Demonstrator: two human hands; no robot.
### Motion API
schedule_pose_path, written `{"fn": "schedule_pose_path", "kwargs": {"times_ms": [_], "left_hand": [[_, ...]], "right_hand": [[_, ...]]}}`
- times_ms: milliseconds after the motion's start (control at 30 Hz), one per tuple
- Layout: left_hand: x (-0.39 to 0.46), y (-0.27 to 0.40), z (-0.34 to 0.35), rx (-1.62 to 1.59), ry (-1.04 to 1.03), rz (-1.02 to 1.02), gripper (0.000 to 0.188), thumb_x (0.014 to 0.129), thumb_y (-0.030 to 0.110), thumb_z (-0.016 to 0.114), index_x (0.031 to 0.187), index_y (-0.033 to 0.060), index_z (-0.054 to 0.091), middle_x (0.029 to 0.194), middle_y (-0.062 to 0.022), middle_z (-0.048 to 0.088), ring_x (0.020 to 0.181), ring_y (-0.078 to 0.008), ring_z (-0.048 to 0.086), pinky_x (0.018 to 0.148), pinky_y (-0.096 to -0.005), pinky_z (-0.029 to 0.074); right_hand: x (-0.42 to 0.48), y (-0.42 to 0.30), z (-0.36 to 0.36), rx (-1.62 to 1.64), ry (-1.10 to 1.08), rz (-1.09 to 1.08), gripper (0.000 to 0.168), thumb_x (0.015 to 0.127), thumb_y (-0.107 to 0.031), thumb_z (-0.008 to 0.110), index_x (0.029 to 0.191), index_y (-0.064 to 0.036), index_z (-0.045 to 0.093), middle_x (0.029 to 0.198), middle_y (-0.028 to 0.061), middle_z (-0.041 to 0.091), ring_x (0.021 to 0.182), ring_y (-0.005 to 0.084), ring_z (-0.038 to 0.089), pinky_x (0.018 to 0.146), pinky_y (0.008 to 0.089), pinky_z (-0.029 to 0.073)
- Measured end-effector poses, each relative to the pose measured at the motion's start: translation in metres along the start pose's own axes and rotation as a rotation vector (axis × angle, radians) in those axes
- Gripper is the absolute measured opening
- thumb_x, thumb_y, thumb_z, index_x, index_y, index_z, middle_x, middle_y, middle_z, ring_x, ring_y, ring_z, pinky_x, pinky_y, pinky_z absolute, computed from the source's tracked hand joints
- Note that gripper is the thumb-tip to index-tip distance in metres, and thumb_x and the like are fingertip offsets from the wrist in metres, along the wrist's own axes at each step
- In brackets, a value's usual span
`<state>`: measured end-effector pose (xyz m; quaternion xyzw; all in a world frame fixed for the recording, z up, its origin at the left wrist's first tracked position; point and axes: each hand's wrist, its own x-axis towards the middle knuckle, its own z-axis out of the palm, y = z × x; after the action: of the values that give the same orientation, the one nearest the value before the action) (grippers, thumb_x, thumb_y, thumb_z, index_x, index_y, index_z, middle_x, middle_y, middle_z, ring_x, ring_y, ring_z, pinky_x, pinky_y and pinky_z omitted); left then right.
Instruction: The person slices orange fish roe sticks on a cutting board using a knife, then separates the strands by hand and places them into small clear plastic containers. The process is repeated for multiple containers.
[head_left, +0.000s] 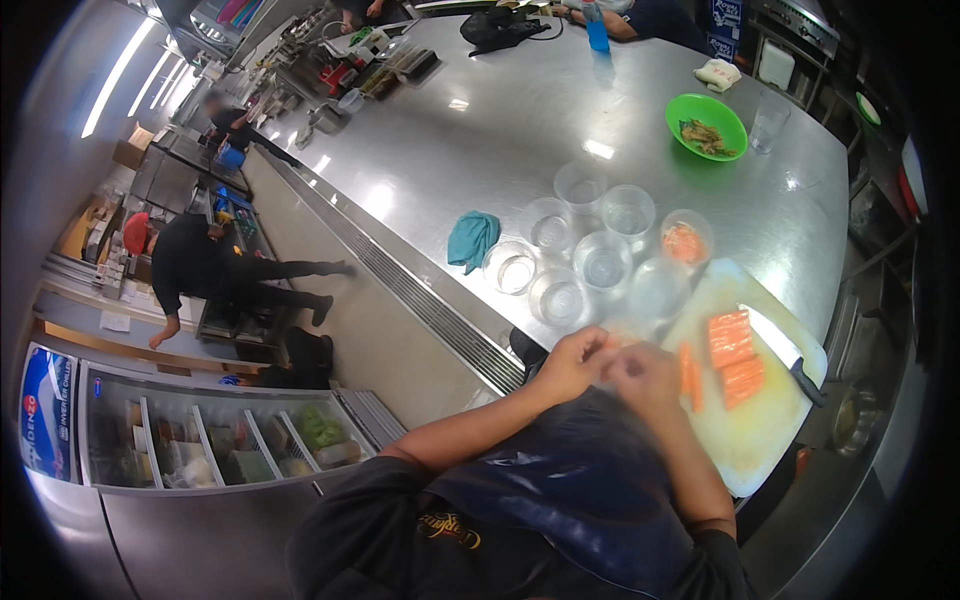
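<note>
My left hand (576, 363) and my right hand (642, 375) meet above the steel table's near edge, fingertips pinching a blurred orange-white piece, apparently crab stick (621, 337). Right of them a white cutting board (750, 457) bears two blocks of orange crab sticks (730, 339), a few loose sticks (691, 376) and a knife (772, 334) with a black handle. Just beyond my hands stand several clear plastic cups (602, 260); they look empty. Another clear cup (686, 236), beside the board's far corner, holds shredded orange-white pieces.
A teal cloth (473, 240) lies left of the cups. Farther back are a green bowl (706, 127) with food, a drinking glass (769, 122), a folded cloth (718, 74) and a blue bottle (596, 28). Co-workers (196, 259) are across the aisle, left, and at the table's far side.
</note>
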<state>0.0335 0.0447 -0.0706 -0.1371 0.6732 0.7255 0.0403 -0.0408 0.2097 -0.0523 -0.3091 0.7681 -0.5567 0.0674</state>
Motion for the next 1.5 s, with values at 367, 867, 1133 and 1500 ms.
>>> {"fn": "schedule_pose_path", "kwargs": {"times_ms": [367, 867, 1133, 1500], "left_hand": [[0.004, 0.031, -0.024, -0.053, 0.102, 0.166, 0.014, 0.100, -0.001, 0.067, 0.113, -0.0050, 0.065, 0.094, -0.0055, 0.068, 0.086, -0.0113, 0.065, 0.080, -0.0267, 0.053], [0.011, 0.009, -0.004, -0.070, 0.013, 0.045, 0.022, 0.096, -0.004, 0.070, 0.117, -0.0071, 0.066, 0.102, -0.0105, 0.071, 0.087, -0.0130, 0.066, 0.078, -0.0277, 0.056], [0.004, 0.012, 0.003, 0.246, 0.088, 0.259, 0.026, 0.098, -0.001, 0.067, 0.123, -0.0068, 0.065, 0.107, -0.0101, 0.071, 0.095, -0.0124, 0.067, 0.085, -0.0294, 0.056], [0.027, -0.008, -0.027, 0.045, 0.250, 0.094, 0.023, 0.102, 0.004, 0.062, 0.124, -0.0033, 0.064, 0.103, -0.0055, 0.071, 0.094, -0.0116, 0.067, 0.087, -0.0281, 0.054]], "right_hand": [[-0.011, 0.058, 0.002, -0.441, -0.153, 0.180, 0.014, 0.090, -0.010, 0.070, 0.098, 0.002, 0.074, 0.093, 0.0193, 0.073, 0.077, 0.0330, 0.072, 0.069, 0.0403, 0.055], [0.001, 0.007, -0.003, 0.162, -0.020, 0.066, 0.007, 0.089, -0.003, 0.072, 0.093, 0.003, 0.072, 0.080, 0.0106, 0.071, 0.058, 0.0114, 0.063, 0.054, 0.0280, 0.049], [0.001, 0.008, 0.000, 0.100, 0.001, 0.096, 0.006, 0.084, -0.004, 0.074, 0.085, 0.002, 0.071, 0.073, 0.0068, 0.069, 0.058, 0.0087, 0.063, 0.054, 0.0256, 0.048], [-0.004, 0.011, -0.005, 0.027, 0.124, 0.098, 0.005, 0.080, -0.005, 0.075, 0.080, -0.003, 0.071, 0.068, 0.0075, 0.068, 0.055, 0.0134, 0.064, 0.053, 0.0275, 0.049]]}}
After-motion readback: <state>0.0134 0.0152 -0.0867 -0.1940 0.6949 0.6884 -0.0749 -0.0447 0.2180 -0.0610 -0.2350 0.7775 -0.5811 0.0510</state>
